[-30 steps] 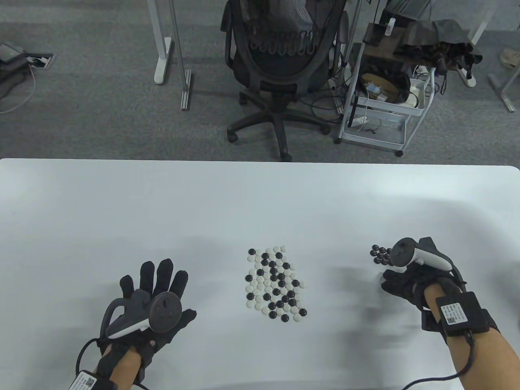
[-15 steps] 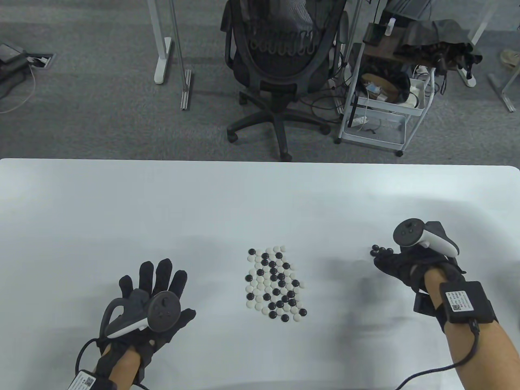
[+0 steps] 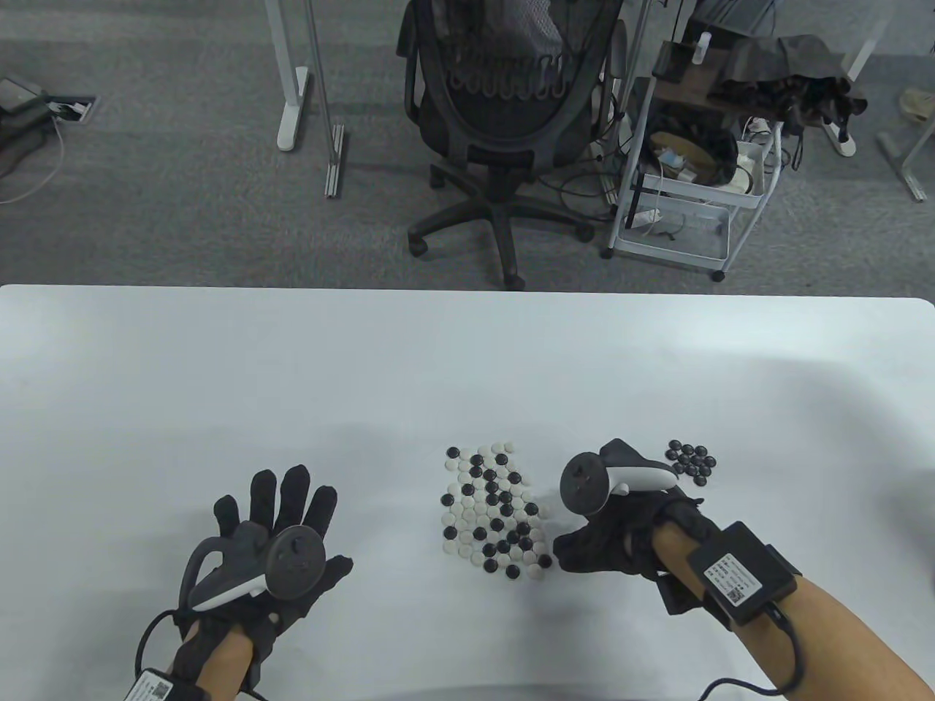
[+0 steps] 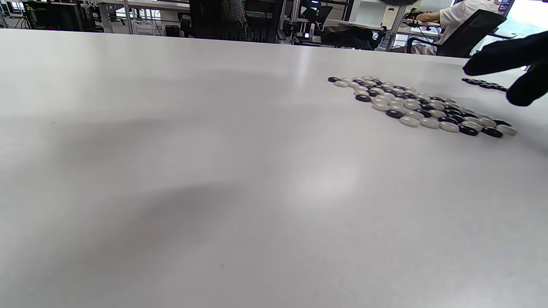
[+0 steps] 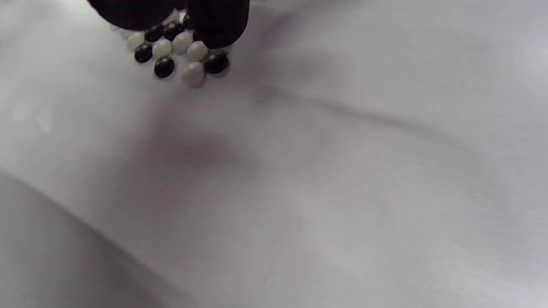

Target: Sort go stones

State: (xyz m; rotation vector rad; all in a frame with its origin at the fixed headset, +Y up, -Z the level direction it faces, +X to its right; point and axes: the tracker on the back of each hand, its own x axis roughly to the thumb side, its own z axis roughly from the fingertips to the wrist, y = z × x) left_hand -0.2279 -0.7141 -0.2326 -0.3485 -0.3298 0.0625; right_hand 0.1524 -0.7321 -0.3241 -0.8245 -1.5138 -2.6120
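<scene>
Take the mixed pile of stones (image 3: 494, 510) as your landmark: black and white pieces lie packed together on the white table (image 3: 467, 350), roughly midway between your two hands.

Your right hand (image 3: 613, 537) sits just right of that pile, its gloved fingers (image 3: 577, 549) reaching to the pile's lower right edge. In the right wrist view two fingertips (image 5: 218, 21) hang just over the nearest stones (image 5: 180, 51), but you cannot tell from any view whether they touch or pinch one, so the state of that hand's grasp is unclear. The tracker (image 3: 584, 485) rides on the back of the hand, and a black box (image 3: 741, 573) is strapped to the wrist.

Farther right of the pile, beyond your right hand, lies a small cluster of black stones (image 3: 691, 460), all one colour (the left wrist view shows it as a thin dark row (image 4: 483, 84) behind the pile).

Your left hand (image 3: 274, 544) rests well to the left of the pile, palm down, fingers spread and straight, holding nothing.

Past the far table edge, behind the pile, stand an office chair (image 3: 504, 95) and a white cart (image 3: 687, 182).
</scene>
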